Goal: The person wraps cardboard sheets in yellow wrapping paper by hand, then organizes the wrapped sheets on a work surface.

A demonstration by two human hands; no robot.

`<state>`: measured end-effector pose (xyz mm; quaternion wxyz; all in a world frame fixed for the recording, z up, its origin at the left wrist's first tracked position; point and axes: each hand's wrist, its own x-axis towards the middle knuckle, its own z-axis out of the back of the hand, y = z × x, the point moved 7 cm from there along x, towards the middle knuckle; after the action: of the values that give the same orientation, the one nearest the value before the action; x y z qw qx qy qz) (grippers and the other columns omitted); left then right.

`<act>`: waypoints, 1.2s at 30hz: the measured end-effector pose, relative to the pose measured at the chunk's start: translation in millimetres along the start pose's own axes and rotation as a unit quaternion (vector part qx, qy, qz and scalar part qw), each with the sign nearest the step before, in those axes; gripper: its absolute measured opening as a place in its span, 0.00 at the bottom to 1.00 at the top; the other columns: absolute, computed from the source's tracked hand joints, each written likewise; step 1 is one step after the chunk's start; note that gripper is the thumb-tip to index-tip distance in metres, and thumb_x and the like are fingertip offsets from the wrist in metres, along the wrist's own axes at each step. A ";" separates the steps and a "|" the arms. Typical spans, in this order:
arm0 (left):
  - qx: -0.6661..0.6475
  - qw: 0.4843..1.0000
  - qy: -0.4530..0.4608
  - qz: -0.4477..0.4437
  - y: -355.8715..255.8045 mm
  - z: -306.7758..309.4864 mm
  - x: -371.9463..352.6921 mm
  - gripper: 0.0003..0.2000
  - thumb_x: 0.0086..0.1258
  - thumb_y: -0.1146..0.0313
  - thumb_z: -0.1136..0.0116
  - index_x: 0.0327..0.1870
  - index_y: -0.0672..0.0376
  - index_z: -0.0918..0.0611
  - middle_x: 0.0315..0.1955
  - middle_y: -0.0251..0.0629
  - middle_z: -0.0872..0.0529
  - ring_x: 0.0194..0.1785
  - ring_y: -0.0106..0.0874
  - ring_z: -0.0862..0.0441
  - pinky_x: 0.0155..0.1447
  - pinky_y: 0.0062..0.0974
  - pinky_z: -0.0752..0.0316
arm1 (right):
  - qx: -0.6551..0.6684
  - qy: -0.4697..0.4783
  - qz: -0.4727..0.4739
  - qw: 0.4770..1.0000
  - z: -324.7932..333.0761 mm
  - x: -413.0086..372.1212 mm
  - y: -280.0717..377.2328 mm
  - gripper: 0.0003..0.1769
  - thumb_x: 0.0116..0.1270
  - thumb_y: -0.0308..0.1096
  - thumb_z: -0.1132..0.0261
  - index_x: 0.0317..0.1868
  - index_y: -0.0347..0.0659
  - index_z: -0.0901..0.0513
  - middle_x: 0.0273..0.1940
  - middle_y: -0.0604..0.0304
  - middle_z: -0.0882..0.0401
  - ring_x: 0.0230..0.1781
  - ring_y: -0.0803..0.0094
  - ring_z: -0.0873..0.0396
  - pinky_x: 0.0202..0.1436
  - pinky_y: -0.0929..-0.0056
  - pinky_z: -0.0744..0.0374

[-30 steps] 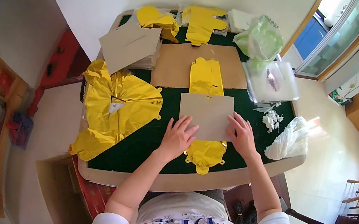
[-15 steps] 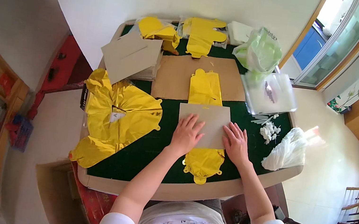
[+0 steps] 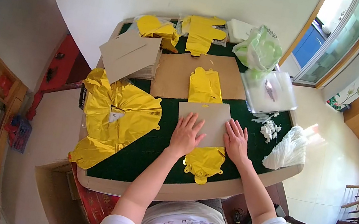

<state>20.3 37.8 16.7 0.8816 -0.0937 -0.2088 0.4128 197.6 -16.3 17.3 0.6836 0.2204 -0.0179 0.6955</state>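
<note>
Both my left hand and my right hand lie flat with fingers stretched out. They press on the left and right parts of a grey cardboard sheet. Under the sheet is a flat gold foil piece that looks like an uninflated balloon. Its tabbed upper part shows beyond the sheet's far edge, and its rounded lower part shows below the near edge. The stretch in between is hidden by the cardboard.
A large crumpled gold foil sheet spreads at left. Stacked grey cardboard and brown cardboard lie behind. Further gold foil rests at the back. To the right are clear plastic sleeves, a green-white bag and white plastic.
Hardly anything differs. My hands stay flat on the cardboard sheet, with only a very slight shift of the hands and the view.
</note>
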 end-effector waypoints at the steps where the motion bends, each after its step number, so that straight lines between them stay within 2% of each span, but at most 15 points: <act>1: 0.000 1.000 0.001 0.000 0.2 -0.5 0.0 0.24 0.71 0.53 0.47 0.65 0.53 0.28 0.68 0.50 0.35 0.73 0.45 0.42 0.75 0.46 0.48 | -0.001 0.001 -0.002 1.000 -0.5 0.1 -0.4 0.24 0.69 0.37 0.44 0.64 0.46 0.27 0.69 0.55 0.35 0.72 0.58 0.41 0.73 0.43 0.45; 3: -0.003 1.000 0.000 0.001 0.8 -1.2 -0.5 0.25 0.70 0.53 0.47 0.65 0.54 0.28 0.67 0.51 0.34 0.73 0.46 0.42 0.74 0.46 0.47 | -0.002 0.004 -0.005 1.000 -1.5 0.2 -0.8 0.24 0.69 0.37 0.44 0.65 0.46 0.28 0.69 0.56 0.35 0.72 0.59 0.41 0.73 0.43 0.46; 6: -0.007 1.000 -0.005 0.004 1.0 -1.6 1.3 0.25 0.69 0.53 0.46 0.65 0.54 0.28 0.67 0.50 0.34 0.73 0.45 0.41 0.75 0.46 0.48 | -0.018 -0.018 -0.004 1.000 4.0 4.8 4.0 0.22 0.66 0.37 0.42 0.60 0.45 0.24 0.64 0.54 0.30 0.68 0.57 0.35 0.70 0.45 0.40; 9: -0.001 1.000 0.005 0.006 1.8 -3.6 1.6 0.26 0.69 0.52 0.46 0.65 0.53 0.28 0.68 0.50 0.34 0.73 0.45 0.41 0.75 0.46 0.48 | 0.063 -0.014 0.005 0.998 5.3 27.6 -7.7 0.19 0.63 0.35 0.40 0.55 0.44 0.22 0.57 0.53 0.24 0.60 0.53 0.29 0.64 0.50 0.33; 12: 0.010 1.000 0.023 0.009 2.3 -5.1 1.4 0.26 0.69 0.52 0.47 0.65 0.53 0.28 0.68 0.50 0.35 0.73 0.45 0.42 0.75 0.46 0.48 | 0.134 -0.049 -0.016 0.990 5.6 80.2 -15.6 0.18 0.59 0.34 0.37 0.50 0.40 0.20 0.52 0.49 0.22 0.55 0.50 0.26 0.59 0.55 0.29; 18: 0.027 0.998 0.048 0.020 1.5 -9.1 1.0 0.26 0.70 0.51 0.49 0.66 0.52 0.30 0.69 0.48 0.37 0.74 0.44 0.44 0.75 0.46 0.49 | 0.151 -0.003 -0.131 0.980 -42.5 187.5 -26.4 0.32 0.56 0.42 0.31 0.58 0.36 0.27 0.52 0.41 0.22 0.55 0.45 0.26 0.60 0.54 0.28; 19: 0.021 0.999 0.044 0.020 1.8 -9.1 1.1 0.26 0.70 0.51 0.49 0.66 0.52 0.30 0.69 0.48 0.36 0.74 0.44 0.44 0.75 0.46 0.49 | 0.159 0.043 -0.178 0.970 -50.8 198.8 -28.7 0.39 0.55 0.46 0.29 0.63 0.36 0.32 0.52 0.40 0.22 0.57 0.46 0.26 0.59 0.53 0.27; 22: 0.007 0.999 0.032 0.021 2.5 -9.0 1.0 0.26 0.70 0.51 0.48 0.66 0.52 0.30 0.69 0.48 0.36 0.74 0.44 0.44 0.75 0.46 0.49 | 0.139 0.051 -0.240 0.959 -56.5 210.3 -27.1 0.37 0.53 0.46 0.27 0.59 0.34 0.27 0.51 0.39 0.21 0.52 0.46 0.21 0.54 0.55 0.23; 25: 0.009 1.000 0.024 0.016 2.8 -7.4 0.5 0.26 0.70 0.52 0.47 0.66 0.52 0.30 0.69 0.48 0.36 0.74 0.44 0.43 0.75 0.46 0.48 | 0.198 0.190 -0.275 0.921 -95.6 227.7 -51.5 0.30 0.53 0.41 0.25 0.53 0.32 0.21 0.43 0.50 0.16 0.41 0.60 0.16 0.45 0.65 0.19; 28: 0.013 0.999 0.031 0.014 0.9 -6.5 -0.4 0.26 0.70 0.52 0.47 0.66 0.51 0.30 0.69 0.47 0.36 0.74 0.43 0.44 0.75 0.46 0.48 | 0.422 0.141 -0.294 0.846 -121.0 227.7 -64.5 0.22 0.55 0.35 0.27 0.48 0.31 0.18 0.40 0.57 0.16 0.34 0.67 0.17 0.38 0.68 0.20; 29: 0.013 0.999 0.033 0.016 0.4 -5.2 -0.3 0.26 0.70 0.52 0.47 0.66 0.51 0.30 0.69 0.47 0.36 0.74 0.43 0.44 0.75 0.46 0.48 | 0.403 0.169 -0.299 0.848 -51.1 207.6 -16.6 0.19 0.57 0.31 0.30 0.49 0.32 0.18 0.39 0.59 0.16 0.36 0.72 0.19 0.40 0.70 0.21; 32: 0.015 0.999 0.038 0.020 0.7 -5.7 1.1 0.26 0.70 0.51 0.47 0.66 0.51 0.30 0.69 0.47 0.37 0.74 0.43 0.44 0.75 0.45 0.49 | 0.392 0.131 -0.187 0.891 -43.9 207.4 -23.1 0.18 0.59 0.30 0.31 0.49 0.33 0.18 0.39 0.60 0.16 0.38 0.75 0.21 0.43 0.74 0.23; 33: 0.016 0.999 0.041 0.021 1.1 -6.7 0.7 0.26 0.70 0.51 0.48 0.67 0.51 0.30 0.70 0.47 0.37 0.74 0.43 0.44 0.75 0.45 0.49 | 0.362 0.127 -0.176 0.907 -24.6 198.1 -14.9 0.16 0.60 0.30 0.32 0.48 0.33 0.19 0.38 0.61 0.16 0.40 0.77 0.22 0.46 0.76 0.25; 36: 0.013 0.999 0.036 0.015 1.1 -6.4 0.5 0.26 0.70 0.51 0.48 0.67 0.51 0.30 0.70 0.47 0.37 0.74 0.43 0.44 0.76 0.46 0.50 | 0.394 0.156 -0.102 0.900 4.2 165.8 1.1 0.13 0.59 0.26 0.34 0.45 0.34 0.19 0.38 0.61 0.17 0.38 0.76 0.22 0.46 0.75 0.25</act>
<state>22.7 38.9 10.7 0.8835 -0.0994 -0.1704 0.4249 203.1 138.5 76.3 0.6025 0.3604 0.3871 0.5976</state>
